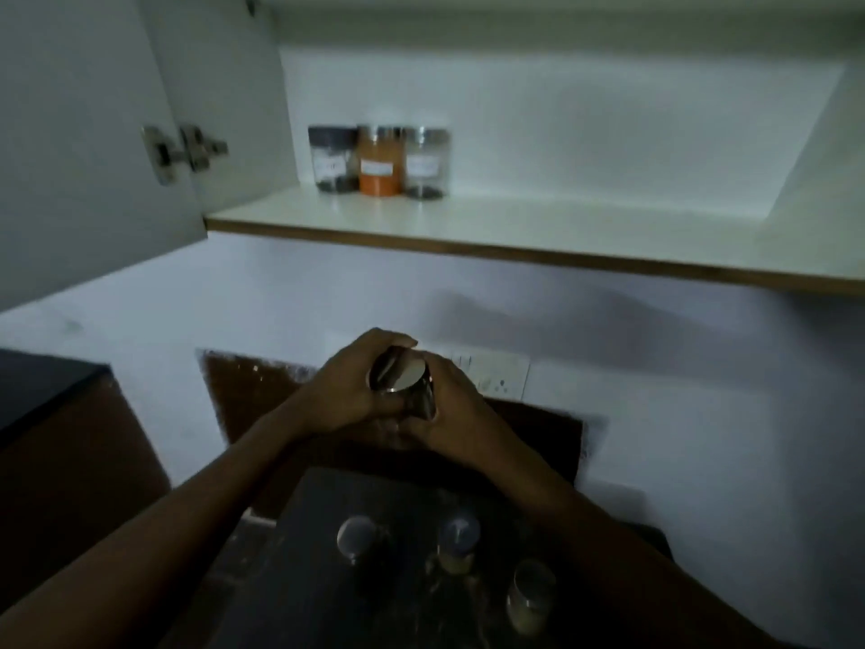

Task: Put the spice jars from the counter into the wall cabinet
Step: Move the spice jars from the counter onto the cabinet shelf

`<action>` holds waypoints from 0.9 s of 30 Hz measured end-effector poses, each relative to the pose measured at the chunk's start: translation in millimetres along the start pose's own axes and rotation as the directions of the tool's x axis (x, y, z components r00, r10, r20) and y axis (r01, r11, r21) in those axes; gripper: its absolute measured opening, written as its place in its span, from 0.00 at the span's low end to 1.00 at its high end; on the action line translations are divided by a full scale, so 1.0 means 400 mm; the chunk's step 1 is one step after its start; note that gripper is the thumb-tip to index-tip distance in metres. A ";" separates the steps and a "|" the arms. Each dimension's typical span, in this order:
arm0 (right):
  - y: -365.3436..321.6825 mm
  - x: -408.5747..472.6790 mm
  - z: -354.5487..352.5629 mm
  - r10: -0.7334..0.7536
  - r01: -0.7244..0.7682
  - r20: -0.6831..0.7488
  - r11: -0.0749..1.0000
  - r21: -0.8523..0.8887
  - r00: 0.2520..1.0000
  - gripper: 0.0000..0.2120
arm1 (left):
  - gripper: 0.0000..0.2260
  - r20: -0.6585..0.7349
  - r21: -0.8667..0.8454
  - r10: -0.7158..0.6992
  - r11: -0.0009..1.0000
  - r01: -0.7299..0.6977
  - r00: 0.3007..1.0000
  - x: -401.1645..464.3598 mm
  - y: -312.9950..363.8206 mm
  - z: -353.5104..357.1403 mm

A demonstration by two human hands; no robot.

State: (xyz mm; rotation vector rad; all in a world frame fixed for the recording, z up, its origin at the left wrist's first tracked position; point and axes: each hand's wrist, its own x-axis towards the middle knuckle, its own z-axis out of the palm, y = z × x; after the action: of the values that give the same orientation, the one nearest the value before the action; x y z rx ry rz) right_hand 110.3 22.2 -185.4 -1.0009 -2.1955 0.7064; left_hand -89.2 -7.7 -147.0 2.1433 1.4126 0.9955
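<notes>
Below the open wall cabinet [468, 236], left hand [355, 391] and right hand [449, 409] both closed round a steel-lidded spice jar [400, 384] held midair; best lift upright, seat it right of the three shelved jars [379, 161].

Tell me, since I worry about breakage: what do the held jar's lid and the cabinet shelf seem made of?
The held jar's lid, gripped between left hand and right hand, looks like polished metal: it mirrors light sharply. The jar's body is mostly covered, so glass or plastic is unclear. The cabinet shelf looks like white laminated board; its brown front edge suggests a wood-based core.
</notes>
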 end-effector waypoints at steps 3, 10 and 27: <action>-0.110 0.108 -0.147 -0.143 0.140 -0.122 0.990 -0.027 0.982 0.31 | 0.31 -0.105 -0.010 0.111 0.994 -0.113 0.988 0.122 0.108 -0.128; -0.269 0.282 -0.394 -0.219 0.201 -0.220 0.974 -0.101 0.951 0.43 | 0.27 -0.226 -0.048 0.189 0.978 -0.205 0.956 0.318 0.255 -0.296; -0.337 0.446 -0.530 0.080 -0.094 -0.070 0.968 -0.234 0.994 0.14 | 0.33 0.024 -0.283 0.065 0.958 -0.056 0.998 0.443 0.129 -0.276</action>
State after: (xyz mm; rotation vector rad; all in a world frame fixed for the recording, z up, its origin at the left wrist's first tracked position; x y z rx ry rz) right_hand 106.2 131.5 102.6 -1.2286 -2.2309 0.4527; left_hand -95.3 124.3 22.6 1.9921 1.1188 1.1052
